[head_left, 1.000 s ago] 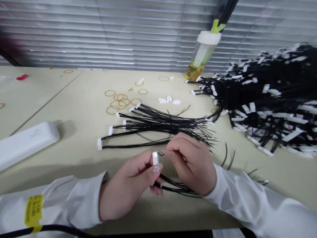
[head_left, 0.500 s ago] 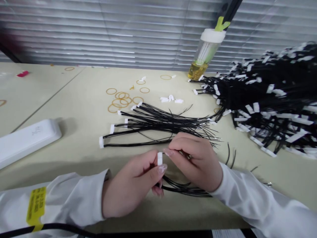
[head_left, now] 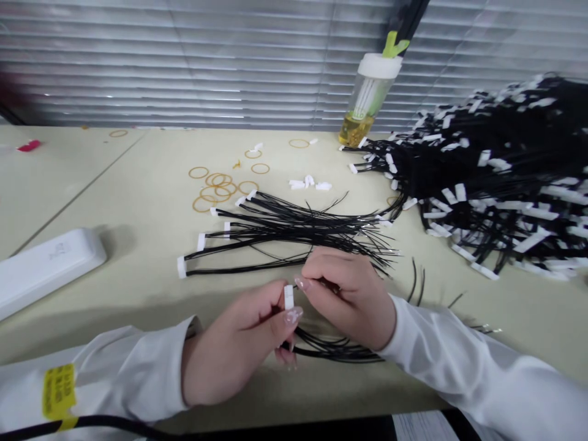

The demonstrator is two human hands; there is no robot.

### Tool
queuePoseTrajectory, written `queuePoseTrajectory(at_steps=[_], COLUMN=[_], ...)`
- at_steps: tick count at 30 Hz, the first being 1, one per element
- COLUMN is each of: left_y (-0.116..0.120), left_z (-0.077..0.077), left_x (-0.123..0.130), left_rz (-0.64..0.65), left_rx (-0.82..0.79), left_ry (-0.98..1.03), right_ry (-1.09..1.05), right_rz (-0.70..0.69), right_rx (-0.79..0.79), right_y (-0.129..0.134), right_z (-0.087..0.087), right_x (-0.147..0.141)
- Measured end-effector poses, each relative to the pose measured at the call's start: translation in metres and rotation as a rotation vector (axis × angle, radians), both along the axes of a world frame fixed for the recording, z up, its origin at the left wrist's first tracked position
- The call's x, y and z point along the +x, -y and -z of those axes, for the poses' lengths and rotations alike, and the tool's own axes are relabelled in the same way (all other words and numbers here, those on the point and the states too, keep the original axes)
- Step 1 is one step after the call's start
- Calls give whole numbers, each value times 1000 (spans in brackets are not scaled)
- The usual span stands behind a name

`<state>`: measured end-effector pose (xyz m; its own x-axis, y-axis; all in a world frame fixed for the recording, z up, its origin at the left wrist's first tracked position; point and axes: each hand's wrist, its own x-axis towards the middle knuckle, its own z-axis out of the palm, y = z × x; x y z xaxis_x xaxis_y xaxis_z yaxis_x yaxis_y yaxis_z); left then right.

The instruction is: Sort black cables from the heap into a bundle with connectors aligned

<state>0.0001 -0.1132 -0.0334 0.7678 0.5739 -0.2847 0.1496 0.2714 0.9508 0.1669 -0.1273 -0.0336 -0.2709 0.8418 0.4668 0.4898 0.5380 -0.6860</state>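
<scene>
My left hand (head_left: 234, 343) pinches a small white plastic connector (head_left: 288, 297) upright between thumb and fingers, with a loose bunch of black wires (head_left: 335, 349) trailing from below it to the right. My right hand (head_left: 346, 300) sits just beside the connector, its fingertips closed on a thin black wire end, which is mostly hidden by the fingers. Just beyond both hands, a spread bundle of black wires with white connectors (head_left: 285, 228) lies on the table.
A large heap of black wires with white connectors (head_left: 478, 171) fills the right side. Rubber bands (head_left: 215, 190), loose white connectors (head_left: 307, 183), a bottle with a green-tipped cap (head_left: 367, 92) and a white plastic tray (head_left: 46, 272) stand on the table.
The view has shifted slightly, so the table's contents sit further left. Both hands stay close together, still holding the connector and wire.
</scene>
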Motion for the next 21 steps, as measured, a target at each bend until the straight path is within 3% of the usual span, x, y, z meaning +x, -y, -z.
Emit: queuePoseTrajectory(at_steps=[17,21], left_y=[1,0], left_z=[0,0], left_x=[-1,1], left_rz=[6,-43], left_rx=[-6,-53], left_ry=[15,23], right_ry=[-15,36], right_rz=[-56,-32], right_rx=[56,24], right_y=[1,-6], right_z=[-3,-4], right_x=[0,7])
